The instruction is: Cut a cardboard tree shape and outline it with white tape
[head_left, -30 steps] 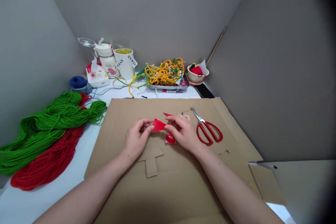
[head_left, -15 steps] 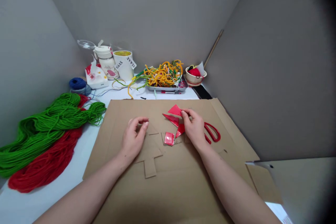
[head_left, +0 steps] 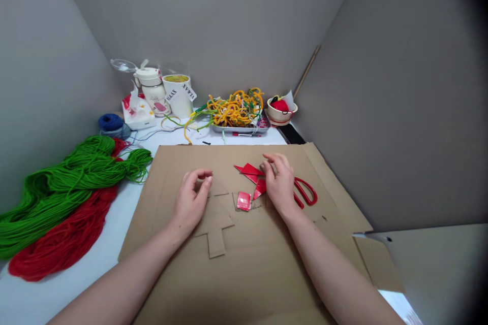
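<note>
A cardboard tree (head_left: 216, 244) lies flat on a big brown sheet (head_left: 244, 284), just below the middle of the frame. The left hand (head_left: 192, 198) is over its left side, fingers loosely bent, with nothing seen in them. A red square (head_left: 244, 201) lies between both hands. A bit farther up, red pointy bits (head_left: 253, 169) lie just left of the right hand (head_left: 280, 183), whose thumb and fingers are apart, pinching nothing. Red-handled scissors (head_left: 314, 193) poke out beyond its right side. At the top middle, a tray (head_left: 240, 130) holds orange yarn (head_left: 234, 109).
</note>
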Motion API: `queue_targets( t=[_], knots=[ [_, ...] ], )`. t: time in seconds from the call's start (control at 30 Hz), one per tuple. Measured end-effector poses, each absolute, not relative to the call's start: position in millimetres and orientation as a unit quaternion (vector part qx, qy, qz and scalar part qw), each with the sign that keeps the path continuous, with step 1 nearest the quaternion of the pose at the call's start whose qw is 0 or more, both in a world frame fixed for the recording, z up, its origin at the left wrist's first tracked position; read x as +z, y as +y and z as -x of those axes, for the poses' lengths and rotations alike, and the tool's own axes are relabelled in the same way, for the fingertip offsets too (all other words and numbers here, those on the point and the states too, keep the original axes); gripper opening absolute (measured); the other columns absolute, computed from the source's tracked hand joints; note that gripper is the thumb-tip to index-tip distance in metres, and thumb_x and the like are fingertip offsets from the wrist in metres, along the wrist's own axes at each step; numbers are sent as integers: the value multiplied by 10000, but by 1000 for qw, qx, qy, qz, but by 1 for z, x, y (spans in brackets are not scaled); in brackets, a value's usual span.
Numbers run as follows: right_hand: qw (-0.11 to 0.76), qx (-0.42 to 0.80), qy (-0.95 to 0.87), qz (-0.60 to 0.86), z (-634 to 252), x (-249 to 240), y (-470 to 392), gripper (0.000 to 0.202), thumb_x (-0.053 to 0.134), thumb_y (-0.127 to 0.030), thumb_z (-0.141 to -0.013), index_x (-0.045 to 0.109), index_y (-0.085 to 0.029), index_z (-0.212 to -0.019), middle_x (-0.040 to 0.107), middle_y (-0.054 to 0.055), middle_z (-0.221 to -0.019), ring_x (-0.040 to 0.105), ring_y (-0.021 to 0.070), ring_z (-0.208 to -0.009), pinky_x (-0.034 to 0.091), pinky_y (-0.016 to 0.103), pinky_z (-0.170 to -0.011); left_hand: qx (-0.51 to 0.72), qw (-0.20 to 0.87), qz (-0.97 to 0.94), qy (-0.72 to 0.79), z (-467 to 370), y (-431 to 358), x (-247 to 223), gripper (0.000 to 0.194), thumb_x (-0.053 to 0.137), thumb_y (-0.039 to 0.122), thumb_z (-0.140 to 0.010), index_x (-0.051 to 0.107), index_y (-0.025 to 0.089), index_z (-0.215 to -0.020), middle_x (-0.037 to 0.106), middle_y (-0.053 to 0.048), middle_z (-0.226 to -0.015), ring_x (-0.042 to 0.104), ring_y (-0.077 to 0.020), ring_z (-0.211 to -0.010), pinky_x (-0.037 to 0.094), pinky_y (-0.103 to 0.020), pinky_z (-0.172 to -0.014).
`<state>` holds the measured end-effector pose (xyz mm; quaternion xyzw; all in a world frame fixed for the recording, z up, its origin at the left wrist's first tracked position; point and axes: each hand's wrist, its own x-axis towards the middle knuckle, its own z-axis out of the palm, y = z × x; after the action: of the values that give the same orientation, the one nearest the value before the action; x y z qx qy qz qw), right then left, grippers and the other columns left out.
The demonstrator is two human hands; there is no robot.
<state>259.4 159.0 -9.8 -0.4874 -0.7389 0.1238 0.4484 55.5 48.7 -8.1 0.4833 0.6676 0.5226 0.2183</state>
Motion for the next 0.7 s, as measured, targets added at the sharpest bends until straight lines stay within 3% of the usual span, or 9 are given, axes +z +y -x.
queue_targets(
  t=[0.1, 0.17, 0.23, 0.3, 0.37, 0.47, 0.53, 0.7],
  knots=[
    [466, 165, -720, 487, -261, -10, 156, 238, 466, -362, -903, 615, -207, -800, 605, 34, -746, 562, 200, -740, 440, 332, -697, 544, 222, -461, 665, -55, 46, -6, 189, 525, 380, -853, 601, 217, -909, 614, 1, -804, 558, -148, -728, 434, -264, -659],
    [451, 194, -716, 497, -261, -9, 151, 350, 431, -409, -918, 561, -210, -661, 533, -4, -590, 506, 169, -592, 422, 299, -598, 539, 231, -459, 668, -54, 43, -6, 226, 511, 396, -860, 590, 210, -759, 517, 40, -599, 488, -124, -573, 391, -241, -559],
    [439, 206, -722, 494, -261, -4, 147, 333, 418, -411, -923, 568, -207, -706, 542, -5, -604, 504, 163, -586, 424, 294, -593, 531, 228, -466, 670, -54, 41, -6, 319, 487, 395, -872, 548, 202, -626, 405, 54, -500, 416, -110, -502, 353, -233, -515],
    [429, 205, -741, 474, -265, 5, 150, 217, 477, -388, -895, 582, -201, -930, 613, 31, -796, 560, 180, -719, 453, 304, -667, 554, 222, -460, 657, -55, 42, -6, 255, 508, 365, -864, 564, 200, -679, 435, 48, -553, 431, -106, -535, 365, -224, -530],
    [396, 194, -772, 457, -274, 17, 167, 316, 551, -376, -847, 526, -200, -1109, 608, 72, -1005, 579, 193, -858, 469, 312, -728, 595, 237, -440, 629, -57, 44, -7, 136, 559, 325, -833, 573, 215, -911, 514, 30, -728, 480, -103, -609, 399, -214, -557],
    [305, 105, -795, 514, -300, 31, 219, 286, 551, -394, -831, 581, -188, -1029, 602, 91, -1037, 585, 210, -886, 460, 331, -763, 629, 272, -420, 595, -59, 48, -9, 321, 577, 286, -815, 484, 245, -1120, 511, -3, -935, 515, -95, -684, 430, -205, -586],
    [216, 29, -776, 592, -318, 34, 261, 295, 535, -383, -838, 595, -170, -1033, 615, 109, -1021, 576, 233, -928, 436, 340, -804, 621, 274, -423, 600, -59, 50, -10, 297, 563, 279, -820, 496, 243, -1106, 507, -17, -965, 525, -101, -724, 433, -206, -604],
    [149, 23, -796, 585, -339, 14, 320, 224, 501, -263, -861, 657, -143, -969, 637, 129, -1008, 567, 239, -950, 393, 327, -835, 593, 255, -448, 619, -55, 50, -14, 226, 540, 260, -823, 525, 233, -1047, 530, -29, -968, 522, -110, -721, 426, -221, -617]
  ],
)
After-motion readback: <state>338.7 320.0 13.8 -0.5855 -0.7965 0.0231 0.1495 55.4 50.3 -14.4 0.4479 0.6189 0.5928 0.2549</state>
